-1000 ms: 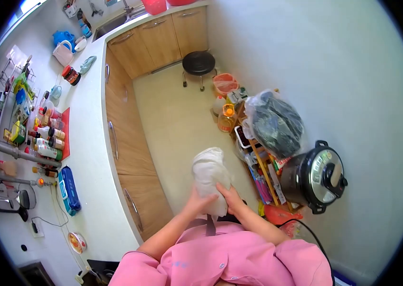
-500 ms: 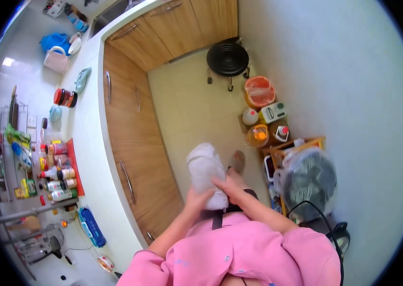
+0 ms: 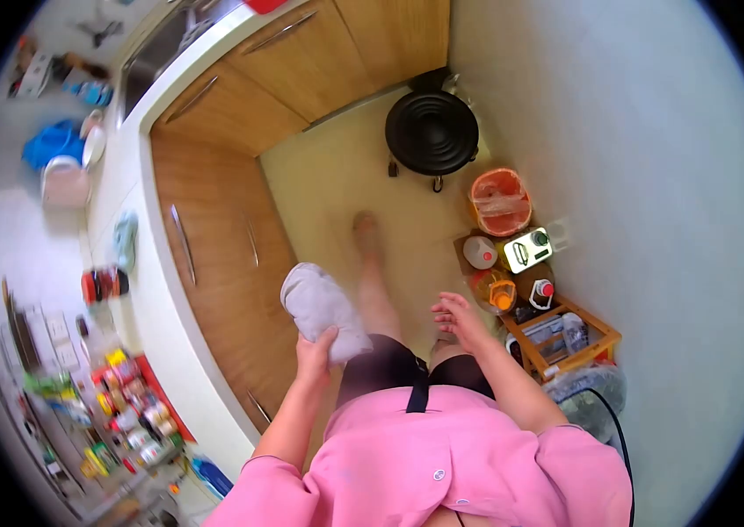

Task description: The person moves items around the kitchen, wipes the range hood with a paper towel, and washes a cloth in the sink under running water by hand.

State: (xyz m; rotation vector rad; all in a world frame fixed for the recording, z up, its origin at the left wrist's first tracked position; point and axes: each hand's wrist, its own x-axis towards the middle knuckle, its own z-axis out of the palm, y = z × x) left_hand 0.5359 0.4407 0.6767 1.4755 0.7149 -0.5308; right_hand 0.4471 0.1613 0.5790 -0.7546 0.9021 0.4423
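1. The room is a narrow kitchen: a pale wall [image 3: 644,176] runs along your right, and a light floor [image 3: 315,180] lies between it and the wooden cabinets [image 3: 222,233].
2. On your left, the white bench [image 3: 171,307] curves over those cabinets toward the sink [image 3: 148,66]. Seasoning bottles [image 3: 139,408] crowd its back side, probably to leave the front edge free; a red-lidded jar [image 3: 105,285] stands farther along, beside a crumpled pale-green cloth [image 3: 126,239].
3. The wooden rack [image 3: 605,330] stands against the right wall, with a plastic-wrapped bundle [image 3: 593,391] near it, likely so the walkway remains passable.
4. Ahead of you, the round black stool [image 3: 431,132] is tucked near the far corner. The orange bin [image 3: 501,202], with its clear liner, sits between stool and rack, and the jugs [image 3: 491,292] are gathered just beside it.
5. The white bundle [image 3: 321,299] is tilted in front of you, above your lap and near the cabinet fronts. It looks soft and thick, so you seem to grip its lower end for a firm hold; its contents can't be told.
6. Your left hand [image 3: 315,353] is closed around that end, thumb across the near face.
7. Your right hand [image 3: 460,320] is empty, fingers loosely apart, well away from the bundle and nearest the jugs.
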